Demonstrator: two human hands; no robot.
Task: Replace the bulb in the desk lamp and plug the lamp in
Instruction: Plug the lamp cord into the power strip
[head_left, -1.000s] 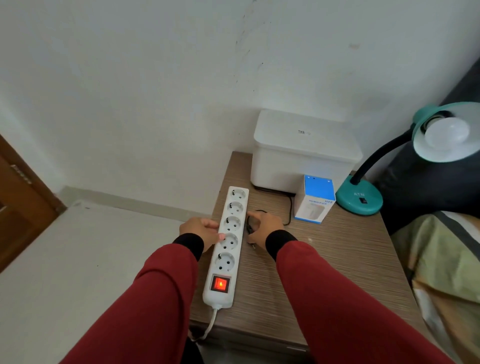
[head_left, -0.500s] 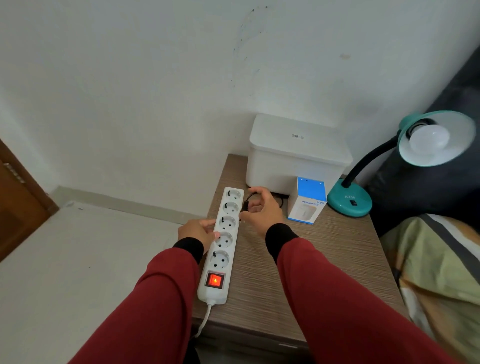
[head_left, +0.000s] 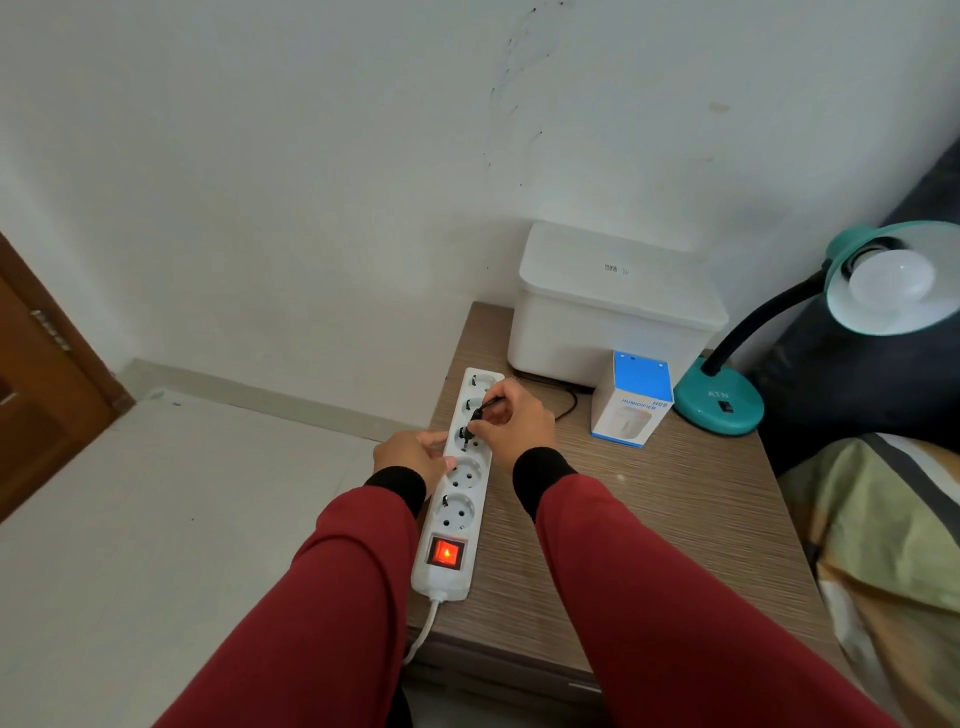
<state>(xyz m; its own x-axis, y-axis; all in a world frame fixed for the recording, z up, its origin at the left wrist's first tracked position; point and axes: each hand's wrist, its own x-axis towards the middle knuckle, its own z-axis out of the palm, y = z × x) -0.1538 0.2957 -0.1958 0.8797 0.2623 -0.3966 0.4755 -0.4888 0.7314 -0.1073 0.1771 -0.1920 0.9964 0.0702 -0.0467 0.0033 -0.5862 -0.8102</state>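
A teal desk lamp (head_left: 719, 402) stands at the back right of the bedside table (head_left: 649, 519), with a white bulb (head_left: 891, 278) in its shade. Its black cord (head_left: 563, 397) runs left across the table. A white power strip (head_left: 460, 488) lies along the table's left edge, its red switch (head_left: 445, 552) lit. My right hand (head_left: 511, 421) pinches the black plug (head_left: 475, 418), whose pins are at the strip's third socket from the far end. My left hand (head_left: 413, 457) grips the strip's left side.
A white lidded box (head_left: 613, 312) stands against the wall. A small blue-and-white carton (head_left: 634, 400) sits in front of it. A bed with a striped cover (head_left: 883, 545) adjoins the table on the right. The floor and a wooden door (head_left: 36, 379) lie to the left.
My right hand lifted the plug off the table and brought it over the power strip to the third socket. My left hand has stayed on the strip's side.
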